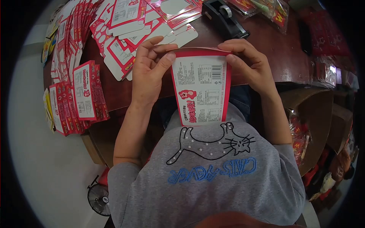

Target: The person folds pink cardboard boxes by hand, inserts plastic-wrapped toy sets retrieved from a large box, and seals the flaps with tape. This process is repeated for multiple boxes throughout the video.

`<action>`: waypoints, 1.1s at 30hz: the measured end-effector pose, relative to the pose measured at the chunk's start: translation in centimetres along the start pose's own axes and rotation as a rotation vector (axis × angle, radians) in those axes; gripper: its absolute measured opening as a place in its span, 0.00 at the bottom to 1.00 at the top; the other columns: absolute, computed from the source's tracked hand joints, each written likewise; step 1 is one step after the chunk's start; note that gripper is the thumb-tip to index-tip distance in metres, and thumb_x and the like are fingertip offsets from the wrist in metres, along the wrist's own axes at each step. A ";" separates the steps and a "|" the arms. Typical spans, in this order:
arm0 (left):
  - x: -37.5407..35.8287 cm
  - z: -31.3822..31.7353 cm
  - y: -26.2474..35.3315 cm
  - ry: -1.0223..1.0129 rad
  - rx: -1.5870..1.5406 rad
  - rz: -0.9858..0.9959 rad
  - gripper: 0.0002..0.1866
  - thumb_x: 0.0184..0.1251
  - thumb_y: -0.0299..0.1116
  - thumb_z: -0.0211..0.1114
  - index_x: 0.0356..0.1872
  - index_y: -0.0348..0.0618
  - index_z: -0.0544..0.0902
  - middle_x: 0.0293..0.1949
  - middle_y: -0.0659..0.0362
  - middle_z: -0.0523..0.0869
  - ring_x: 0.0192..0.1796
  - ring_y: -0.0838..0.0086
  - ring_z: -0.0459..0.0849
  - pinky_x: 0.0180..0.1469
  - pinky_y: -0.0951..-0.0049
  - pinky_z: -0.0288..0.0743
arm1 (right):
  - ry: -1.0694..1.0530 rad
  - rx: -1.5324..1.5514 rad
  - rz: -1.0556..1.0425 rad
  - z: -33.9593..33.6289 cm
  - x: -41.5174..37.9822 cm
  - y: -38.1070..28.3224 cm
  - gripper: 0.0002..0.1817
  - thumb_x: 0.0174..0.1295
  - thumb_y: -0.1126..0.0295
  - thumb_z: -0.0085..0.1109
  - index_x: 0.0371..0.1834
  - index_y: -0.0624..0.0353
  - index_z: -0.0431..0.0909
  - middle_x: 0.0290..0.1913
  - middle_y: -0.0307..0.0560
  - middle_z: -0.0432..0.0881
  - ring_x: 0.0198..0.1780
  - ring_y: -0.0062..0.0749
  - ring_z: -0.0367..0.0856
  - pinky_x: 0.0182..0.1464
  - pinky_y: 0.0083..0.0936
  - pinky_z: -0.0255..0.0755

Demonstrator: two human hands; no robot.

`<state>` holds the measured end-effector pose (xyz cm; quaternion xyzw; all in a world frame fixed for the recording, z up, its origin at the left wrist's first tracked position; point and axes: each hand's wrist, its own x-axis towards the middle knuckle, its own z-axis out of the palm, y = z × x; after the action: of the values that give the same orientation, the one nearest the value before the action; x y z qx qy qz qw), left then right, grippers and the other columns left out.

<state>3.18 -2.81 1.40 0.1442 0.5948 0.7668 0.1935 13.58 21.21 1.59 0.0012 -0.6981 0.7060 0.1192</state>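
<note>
A red-and-white printed carton (199, 89) is held up close to my chest, its printed back with a barcode and a pink bear facing me. At its far end, my left hand (152, 64) pinches the left corner between thumb and fingers. The right corner of the same edge is gripped by my right hand (249, 60), thumb on the printed face and fingers behind. That edge bows slightly between the hands. The carton's near end overlaps my grey shirt (213, 171) in this view.
Flat cartons (129, 30) lie spread on the dark red table (281, 57). Assembled boxes (78, 98) stand stacked at the left, below a row of folded cartons (70, 36). A black tape dispenser (224, 19) sits beyond my right hand. Open cardboard boxes (311, 110) are at the right.
</note>
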 end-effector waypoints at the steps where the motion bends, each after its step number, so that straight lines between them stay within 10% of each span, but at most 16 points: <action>1: 0.2 -0.3 0.2 -0.026 0.000 -0.066 0.10 0.73 0.27 0.67 0.50 0.36 0.80 0.54 0.54 0.87 0.53 0.77 0.83 0.59 0.77 0.77 | -0.048 0.010 0.033 -0.3 0.4 -0.2 0.14 0.70 0.72 0.64 0.56 0.64 0.80 0.49 0.43 0.86 0.54 0.23 0.82 0.59 0.23 0.76; 15: 0.7 -0.1 2.3 -0.248 0.203 -0.105 0.10 0.66 0.25 0.73 0.46 0.36 0.84 0.51 0.53 0.88 0.53 0.75 0.85 0.57 0.75 0.80 | -0.060 -0.099 0.214 -0.1 0.6 -1.4 0.12 0.69 0.65 0.68 0.42 0.64 0.85 0.40 0.39 0.87 0.42 0.17 0.84 0.45 0.17 0.78; 20: 1.3 -0.6 1.9 -0.237 0.216 -0.043 0.09 0.66 0.23 0.72 0.46 0.35 0.84 0.53 0.51 0.88 0.55 0.73 0.85 0.60 0.73 0.80 | -0.026 -0.220 -0.025 -1.7 -0.2 -1.2 0.14 0.69 0.65 0.67 0.52 0.63 0.85 0.58 0.46 0.84 0.50 0.20 0.84 0.53 0.20 0.77; 25: 7.1 -2.6 3.4 -0.245 0.351 -0.080 0.26 0.71 0.22 0.67 0.68 0.36 0.71 0.59 0.48 0.85 0.58 0.70 0.85 0.60 0.70 0.81 | 0.348 -0.348 0.052 -7.0 2.4 4.7 0.19 0.69 0.61 0.67 0.57 0.59 0.82 0.58 0.45 0.81 0.56 0.23 0.81 0.54 0.20 0.75; 28: 7.3 -1.8 1.7 -0.241 1.002 0.119 0.37 0.68 0.39 0.73 0.74 0.39 0.67 0.72 0.43 0.73 0.73 0.57 0.72 0.74 0.59 0.66 | 0.298 -0.236 0.325 -6.8 3.4 4.3 0.19 0.68 0.60 0.69 0.55 0.60 0.83 0.58 0.44 0.81 0.55 0.22 0.80 0.51 0.19 0.74; 29: 7.2 -2.2 -0.2 -0.224 1.201 0.197 0.51 0.54 0.60 0.78 0.74 0.42 0.67 0.75 0.35 0.65 0.76 0.43 0.66 0.74 0.48 0.63 | 0.240 -0.232 0.442 -6.4 3.5 4.0 0.18 0.67 0.60 0.69 0.53 0.60 0.84 0.59 0.43 0.80 0.54 0.21 0.80 0.50 0.19 0.74; 33: 3.2 0.8 -1.9 -0.230 1.703 0.064 0.55 0.48 0.63 0.79 0.75 0.45 0.67 0.78 0.33 0.52 0.78 0.34 0.54 0.73 0.36 0.57 | 0.329 -0.005 0.284 -5.8 2.8 4.4 0.15 0.67 0.61 0.69 0.48 0.61 0.86 0.63 0.44 0.78 0.55 0.21 0.79 0.50 0.18 0.73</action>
<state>0.94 -0.17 -0.23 0.3336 0.9400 0.0447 0.0568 11.07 27.36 -2.40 -0.2124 -0.6641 0.7048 0.1308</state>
